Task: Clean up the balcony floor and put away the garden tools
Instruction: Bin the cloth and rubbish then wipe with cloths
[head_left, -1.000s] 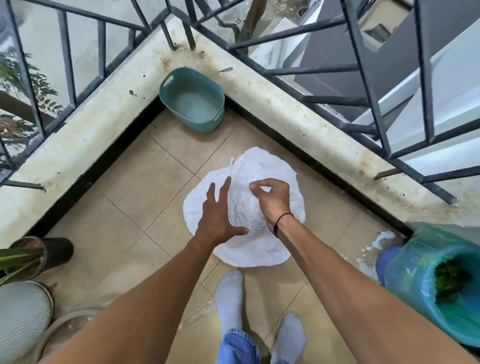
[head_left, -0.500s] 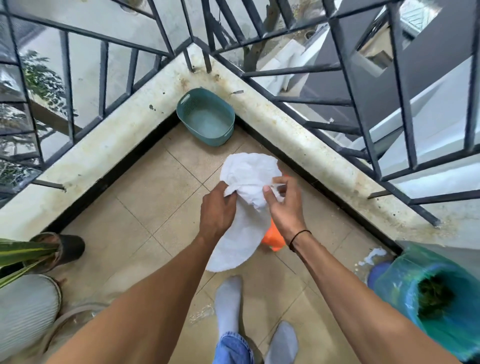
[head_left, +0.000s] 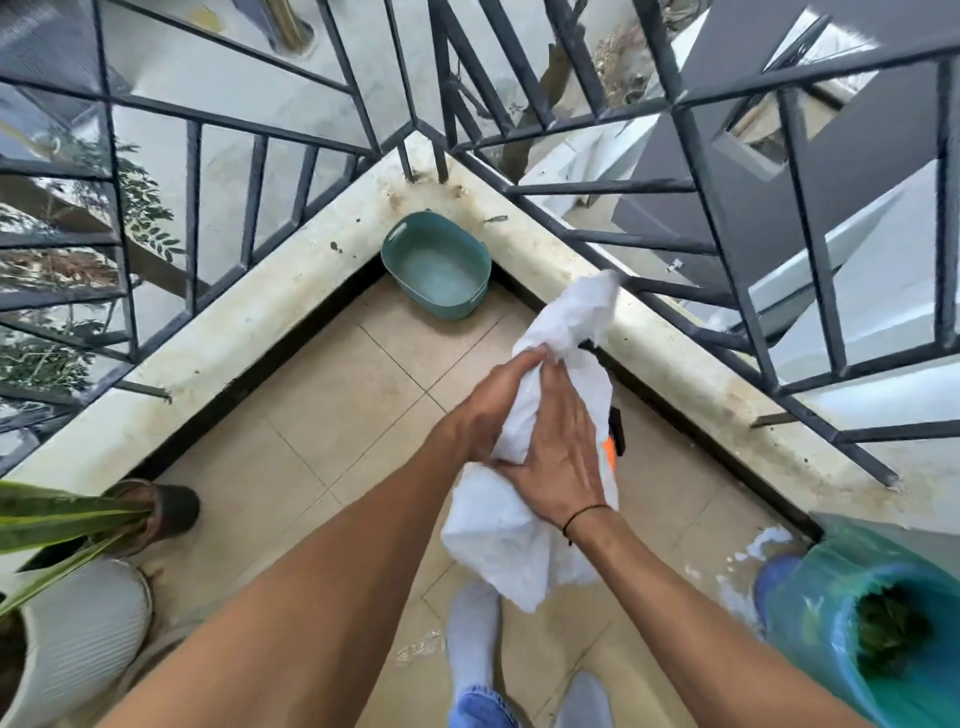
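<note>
A crumpled white sheet (head_left: 566, 332) hangs in the air over the tiled balcony floor (head_left: 332, 431). My left hand (head_left: 493, 400) grips it at its middle, with the fingers curled into the folds. My right hand (head_left: 558, 452) lies flat across the sheet just below, fingers straight and pressing on it. An orange and black tool (head_left: 613, 441) peeks out on the floor behind the sheet, mostly hidden.
A teal tub (head_left: 436, 270) sits in the corner under the dark metal railing (head_left: 727, 218). A bin lined with a blue-green bag (head_left: 831, 613) holding plant scraps stands at right. A white ribbed planter (head_left: 78, 634) and a dark pot (head_left: 161, 509) stand at left. White bits lie near the bin.
The sheet lay spread flat on the floor; both hands gathered it and lifted it. It is now bunched higher, and my right hand went from pinching its edge to lying flat on it.
</note>
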